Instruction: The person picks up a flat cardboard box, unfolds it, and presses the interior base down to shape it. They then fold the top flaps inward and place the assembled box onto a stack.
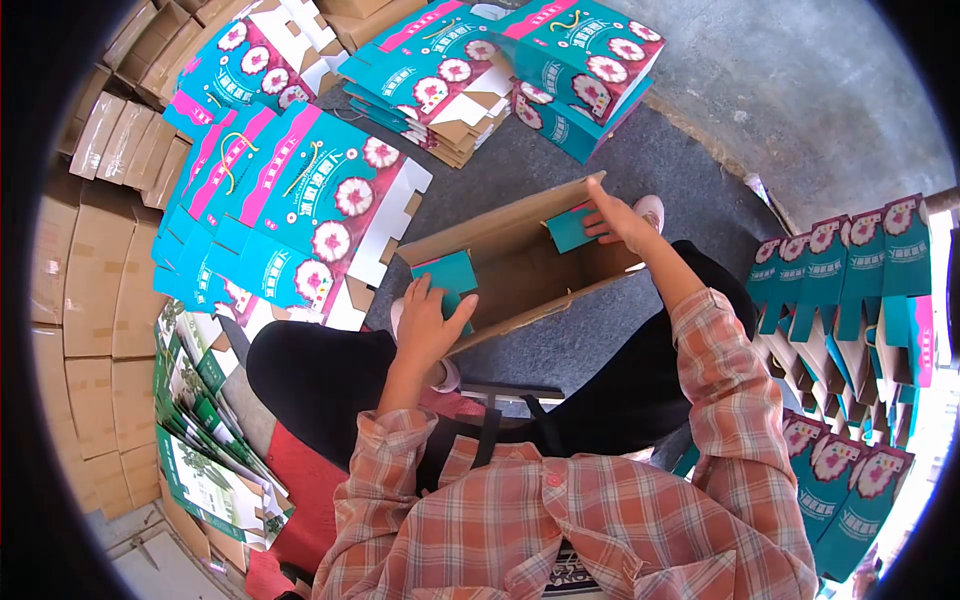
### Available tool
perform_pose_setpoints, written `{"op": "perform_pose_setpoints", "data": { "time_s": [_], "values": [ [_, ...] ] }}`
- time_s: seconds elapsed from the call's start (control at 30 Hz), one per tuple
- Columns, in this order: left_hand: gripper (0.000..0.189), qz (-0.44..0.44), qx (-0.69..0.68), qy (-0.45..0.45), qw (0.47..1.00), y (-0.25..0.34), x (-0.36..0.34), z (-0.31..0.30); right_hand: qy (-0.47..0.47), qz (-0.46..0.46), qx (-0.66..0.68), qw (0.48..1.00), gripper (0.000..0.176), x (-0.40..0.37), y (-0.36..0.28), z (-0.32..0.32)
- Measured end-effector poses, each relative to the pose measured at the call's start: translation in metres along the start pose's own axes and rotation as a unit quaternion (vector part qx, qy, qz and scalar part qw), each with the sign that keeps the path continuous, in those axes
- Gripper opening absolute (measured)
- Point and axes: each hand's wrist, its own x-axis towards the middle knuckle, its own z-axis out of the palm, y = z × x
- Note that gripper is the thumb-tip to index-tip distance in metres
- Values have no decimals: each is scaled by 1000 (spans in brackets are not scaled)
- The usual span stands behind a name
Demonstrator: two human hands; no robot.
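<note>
An open-topped cardboard box [520, 290] stands between my knees, its brown inside facing up. Teal flaps fold inward at its two ends. My left hand [432, 322] lies over the left end, fingers apart and touching the left teal flap [445, 272]. At the right end, my right hand [622, 222] reaches across with fingers stretched out against the right teal flap [570, 229]. The fingertips of that hand are partly beyond the far rim. Neither hand is wrapped round anything that I can see.
Flat teal-and-pink printed cartons [290, 200] lie stacked at the left and back. Green-and-white folded cartons [205, 440] sit at lower left, beside brown boxes [100, 290]. Standing teal boxes [840, 270] line the right side. Grey floor [690, 160] surrounds the box.
</note>
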Motion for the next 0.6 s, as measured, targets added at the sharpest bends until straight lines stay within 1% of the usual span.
{"op": "perform_pose_setpoints", "data": {
  "time_s": [0.03,0.07,0.13,0.17,0.23,0.27,0.3,0.33,0.37,0.4,0.43,0.47,0.53,0.57,0.6],
  "values": [
    [62,0,0,1,1000,-2,0,-1,-2,20,54,998,99,-3,-2,-1],
    [61,-1,-8,-9,1000,-4,0,-2,-3,19,53,998,99,-3,-5,-2],
    [60,-5,-15,-17,1000,-8,-1,-4,-1,47,109,993,105,-4,-10,-2],
    [59,-2,-17,-10,1000,-8,-2,-5,-3,46,108,993,105,-6,-13,-2],
    [58,2,-19,-2,1000,-8,-3,-8,-12,16,106,994,101,-12,-17,-4],
    [56,-20,-61,-4,998,-7,-5,-12,-12,16,106,994,101,-10,-14,-6],
    [55,-41,-102,-8,994,-6,-6,-16,-5,-9,82,997,96,-6,-10,-10],
    [55,-40,-102,-10,994,-7,-11,-19,2,-33,58,998,90,-3,-5,-13],
    [50,-67,-114,-1,991,-7,-17,-23,4,-32,60,998,90,1,0,-16],
    [47,-94,-126,8,987,-9,-21,-27,-28,-75,-26,996,83,5,4,-19],
    [47,-95,-126,7,987,-11,-23,-32,-61,-119,-112,985,77,10,9,-21],
    [43,-107,-123,-4,987,-14,-25,-37,-63,-118,-111,985,77,9,8,-18],
    [40,-121,-119,-14,985,-17,-28,-40,-6,-153,-255,955,72,5,6,-14],
    [39,-112,-107,-6,988,-16,-29,-40,-8,-154,-256,954,72,-1,1,-11],
    [38,-102,-94,2,990,-16,-29,-40,7,-144,-346,927,74,-8,-5,-7]
  ]
}}
